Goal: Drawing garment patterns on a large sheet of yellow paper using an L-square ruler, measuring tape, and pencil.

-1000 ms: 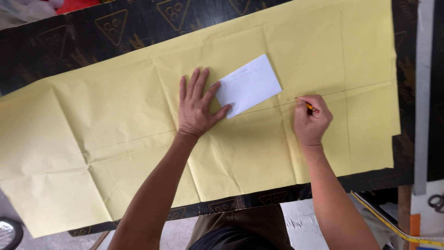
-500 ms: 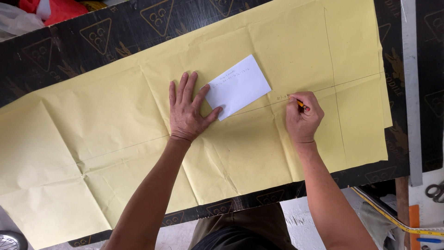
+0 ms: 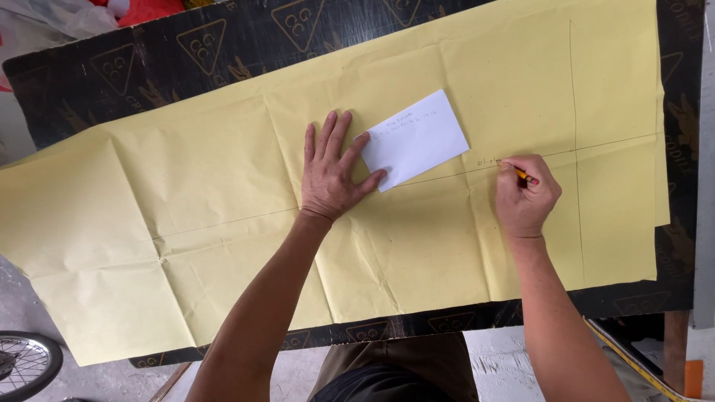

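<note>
A large sheet of yellow paper [image 3: 223,223] covers most of the dark printed board [image 3: 149,67] beneath it, running from about 8 o'clock up to 2 o'clock. The sheet is creased into panels by old folds, and thin pencil lines cross it: one long line along its length and one upright line near its right end. A bicycle wheel [image 3: 26,365] shows at 8 o'clock, on the floor.

Just left of centre, the left hand [image 3: 331,175] lies flat and open on the yellow paper, fingers spread and pointing towards 12 o'clock, its thumb resting on the lower corner of a small white card [image 3: 417,138]. The card is rectangular, tilted with its right end higher, and carries a few lines of faint handwriting; it lies on the yellow sheet just at 1 o'clock from the hand.

At 3 o'clock the right hand [image 3: 527,197] is closed around a pencil [image 3: 523,174], whose tip touches the long line beside small pencilled marks.
</note>
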